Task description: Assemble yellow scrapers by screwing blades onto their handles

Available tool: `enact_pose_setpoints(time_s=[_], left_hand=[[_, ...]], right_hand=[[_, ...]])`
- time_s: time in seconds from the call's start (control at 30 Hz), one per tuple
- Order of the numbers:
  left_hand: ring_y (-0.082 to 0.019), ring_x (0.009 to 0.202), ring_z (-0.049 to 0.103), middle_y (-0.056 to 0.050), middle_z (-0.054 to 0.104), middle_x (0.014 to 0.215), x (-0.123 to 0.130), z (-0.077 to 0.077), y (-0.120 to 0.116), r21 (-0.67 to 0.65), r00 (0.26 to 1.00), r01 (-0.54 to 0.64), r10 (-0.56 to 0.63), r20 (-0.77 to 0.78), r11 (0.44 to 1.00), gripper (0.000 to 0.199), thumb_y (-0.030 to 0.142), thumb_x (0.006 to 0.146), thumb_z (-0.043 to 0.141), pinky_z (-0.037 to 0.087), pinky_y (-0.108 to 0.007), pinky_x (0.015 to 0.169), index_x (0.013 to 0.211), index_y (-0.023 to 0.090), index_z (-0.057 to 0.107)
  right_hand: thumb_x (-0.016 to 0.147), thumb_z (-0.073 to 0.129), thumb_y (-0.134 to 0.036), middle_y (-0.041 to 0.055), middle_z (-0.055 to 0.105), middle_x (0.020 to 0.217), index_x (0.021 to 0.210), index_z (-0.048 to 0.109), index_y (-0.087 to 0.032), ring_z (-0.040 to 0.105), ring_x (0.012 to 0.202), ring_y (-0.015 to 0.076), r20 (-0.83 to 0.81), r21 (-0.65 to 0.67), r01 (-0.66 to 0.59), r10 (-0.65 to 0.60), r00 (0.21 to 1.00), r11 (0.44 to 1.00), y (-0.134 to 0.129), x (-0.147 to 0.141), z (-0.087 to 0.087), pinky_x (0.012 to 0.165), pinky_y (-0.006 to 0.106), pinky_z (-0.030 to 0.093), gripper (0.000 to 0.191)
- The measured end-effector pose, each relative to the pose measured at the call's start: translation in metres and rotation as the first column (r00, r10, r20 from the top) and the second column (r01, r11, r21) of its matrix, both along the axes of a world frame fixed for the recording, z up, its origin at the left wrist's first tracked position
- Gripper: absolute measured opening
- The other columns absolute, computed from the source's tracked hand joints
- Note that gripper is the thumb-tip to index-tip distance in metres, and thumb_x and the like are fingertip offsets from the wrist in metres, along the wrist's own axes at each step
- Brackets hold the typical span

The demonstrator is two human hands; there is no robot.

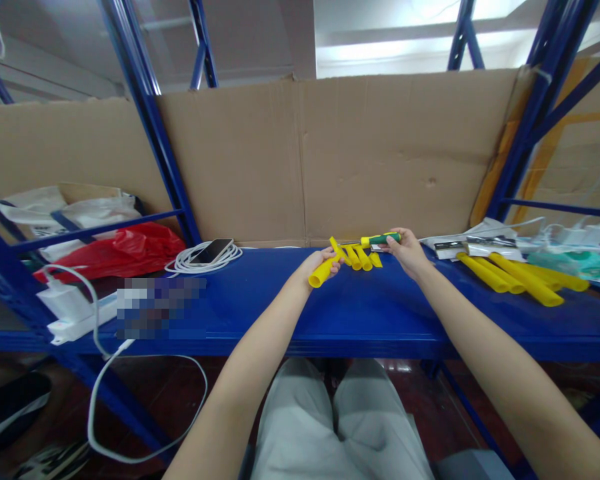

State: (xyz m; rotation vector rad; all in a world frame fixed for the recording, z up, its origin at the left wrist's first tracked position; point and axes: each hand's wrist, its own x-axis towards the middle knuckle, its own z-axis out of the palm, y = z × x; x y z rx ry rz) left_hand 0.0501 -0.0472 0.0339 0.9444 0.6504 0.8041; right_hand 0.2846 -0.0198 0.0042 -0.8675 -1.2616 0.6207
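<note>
Bare arms (260,353) extended forward, left hand (316,261) curled, right hand (405,251) likewise

The blue shelf (365,310) offers room between the forearms (255,353). Cardboard (380,153) walls off the back; yellow tubes (527,280) obstruct the right.

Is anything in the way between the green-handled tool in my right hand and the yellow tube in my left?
Nothing visible: your right hand holds the green-handled tool with its shaft toward the yellow tube in your left hand. Other yellow pieces show just below the shaft; whether its tip touches is unclear.
</note>
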Motion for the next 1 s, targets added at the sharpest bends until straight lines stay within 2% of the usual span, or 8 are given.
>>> enact_pose_setpoints(time_s=[0.2,0.37,0.6,0.8,1.0], left_hand=[[-0.005,0.038,0.039,0.0,0.045,0.066,0.003,0.003,-0.003,0.034,0.992,-0.033,0.037,-0.121,0.999,0.051,0.003,0.088,0.025,0.031,-0.013,0.036,0.136,0.021,0.027],[-0.006,0.038,0.039,0.001,0.046,0.065,0.005,0.002,-0.003,0.068,0.98,-0.089,0.1,-0.174,0.994,0.051,0.002,0.087,0.028,0.031,-0.013,0.036,0.134,0.02,0.026],[-0.007,0.038,0.041,0.001,0.048,0.063,0.01,-0.003,-0.005,0.153,0.937,-0.142,0.183,-0.298,0.978,0.057,0.003,0.087,0.031,0.033,-0.016,0.038,0.14,0.021,0.02],[-0.008,0.039,0.041,0.001,0.051,0.064,0.011,-0.005,-0.004,0.169,0.926,-0.168,0.214,-0.312,0.971,0.057,0.004,0.087,0.032,0.034,-0.017,0.04,0.14,0.02,0.02],[-0.007,0.038,0.04,0.002,0.049,0.061,0.011,-0.001,-0.007,0.142,0.934,-0.206,0.237,-0.266,0.968,0.055,0.004,0.088,0.031,0.031,-0.015,0.038,0.139,0.021,0.021]], right_hand=[[0.067,0.069,-0.042,-0.0028,0.059,0.071,0.087,0.043,-0.025,0.061,0.057,0.0158,0.074,0.041,0.057,-0.06,0.995,0.998,-0.003,-0.001,0.003,0.062,0.036,0.055,0.037],[0.068,0.066,-0.057,-0.0033,0.056,0.057,0.08,0.044,-0.023,0.053,0.044,0.0138,0.19,0.022,0.136,-0.138,0.972,0.99,-0.011,-0.004,0.006,0.047,0.029,0.046,0.043],[0.069,0.062,-0.065,-0.0022,0.057,0.051,0.072,0.045,-0.022,0.05,0.038,0.0101,0.171,-0.021,0.208,-0.201,0.965,0.978,-0.018,-0.008,0.01,0.038,0.022,0.039,0.046],[0.075,0.056,-0.063,-0.0018,0.054,0.042,0.075,0.053,-0.017,0.047,0.03,0.0092,0.128,-0.187,0.141,-0.119,0.985,0.972,-0.032,-0.014,0.018,0.03,0.019,0.034,0.046],[0.079,0.055,-0.058,0.0002,0.057,0.045,0.081,0.056,-0.015,0.051,0.031,0.0088,-0.005,-0.302,0.021,-0.023,1.0,0.953,-0.043,-0.02,0.025,0.031,0.016,0.035,0.043]])
